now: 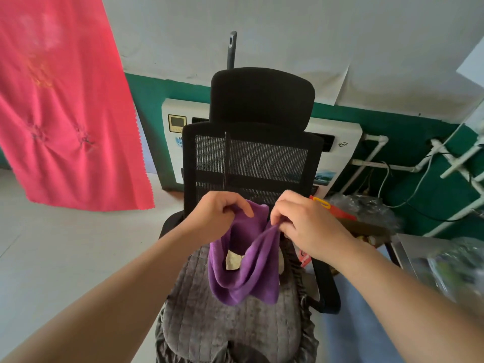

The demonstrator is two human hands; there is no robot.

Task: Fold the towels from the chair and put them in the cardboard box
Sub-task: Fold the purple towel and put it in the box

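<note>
Towel (243,268), purple, is hanging in a sagging loop below the fingers of both hands, above the grey seat cushion (225,328) of the black mesh chair (251,158). Left hand (217,216) is pinching one upper edge with curled fingers; right hand (306,226) is pinching the other edge just beside it. To fold it well, I judge the hands should be drawing apart to find true corners and pulling the cloth flat before doubling it. A pale tag (234,260) is showing inside the loop, between and beneath the fingers; its writing is too small to read. No cardboard box can be picked out clearly.
</note>
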